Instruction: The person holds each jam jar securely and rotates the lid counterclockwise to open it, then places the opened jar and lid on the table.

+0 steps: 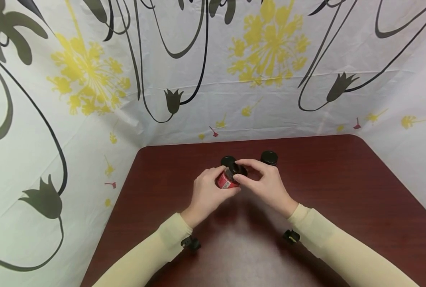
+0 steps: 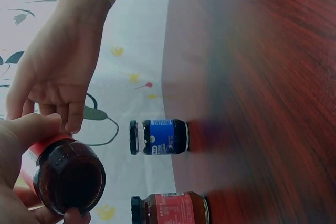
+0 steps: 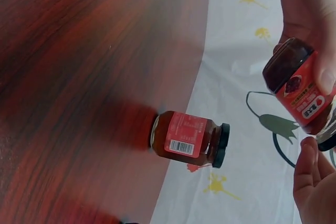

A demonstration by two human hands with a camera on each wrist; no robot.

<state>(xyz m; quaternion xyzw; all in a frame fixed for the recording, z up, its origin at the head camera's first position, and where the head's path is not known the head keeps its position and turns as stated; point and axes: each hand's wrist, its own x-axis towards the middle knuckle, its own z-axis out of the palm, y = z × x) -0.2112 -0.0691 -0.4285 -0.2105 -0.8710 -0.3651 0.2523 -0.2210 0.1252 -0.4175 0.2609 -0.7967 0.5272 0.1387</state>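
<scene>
My left hand (image 1: 209, 189) grips a glass jar (image 3: 302, 88) with a red label and dark contents, held tilted above the table. On its black lid (image 1: 237, 170), the thumb and fingers of my right hand (image 1: 266, 183) pinch from the other side. In the left wrist view the round dark base (image 2: 72, 179) of this jar faces the camera, with the right hand (image 2: 60, 56) beyond it. A second red-labelled jar (image 3: 186, 135) stands upright on the table just behind the hands, its black lid on. To its right stands a blue-labelled jar (image 2: 161, 136), also lidded.
The dark red-brown wooden table (image 1: 169, 171) has a rounded far edge. A white cloth (image 1: 213, 71) printed with yellow and grey flowers hangs behind it and along both sides. A small black device (image 1: 190, 242) sits at the left wrist, another (image 1: 291, 236) at the right.
</scene>
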